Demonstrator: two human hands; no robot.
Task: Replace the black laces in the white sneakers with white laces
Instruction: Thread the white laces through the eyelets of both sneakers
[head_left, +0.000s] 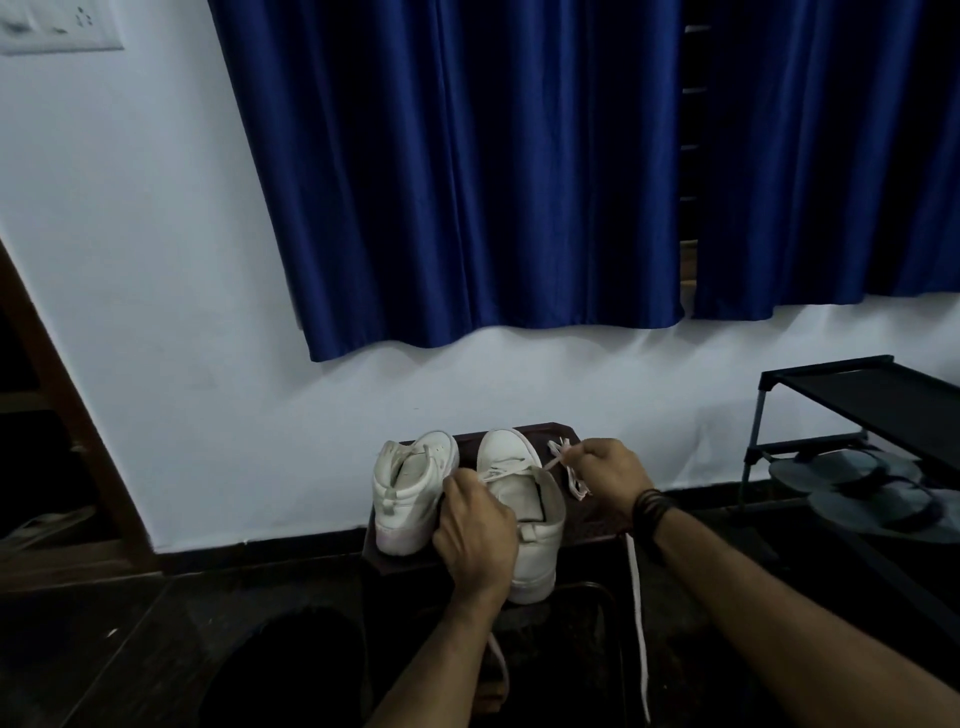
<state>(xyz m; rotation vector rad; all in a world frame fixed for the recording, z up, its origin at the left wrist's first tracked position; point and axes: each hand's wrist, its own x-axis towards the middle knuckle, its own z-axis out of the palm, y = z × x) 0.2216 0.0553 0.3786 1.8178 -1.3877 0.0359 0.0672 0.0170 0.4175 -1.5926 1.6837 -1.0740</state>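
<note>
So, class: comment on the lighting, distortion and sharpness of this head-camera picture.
Head view: dim room light, the dark floor nearly black; wide-angle bending bows the blue satin curtain hem; the pale switch plate at top left is smeared; the white lace pinched by the right hand looks soft.

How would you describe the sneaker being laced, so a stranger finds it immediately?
Below the blue curtain, two white sneakers stand on a dark stool. It is the right sneaker, nearer the camera; unlike the left sneaker, it has a white lace at its toe end and hands at both sides.
</note>
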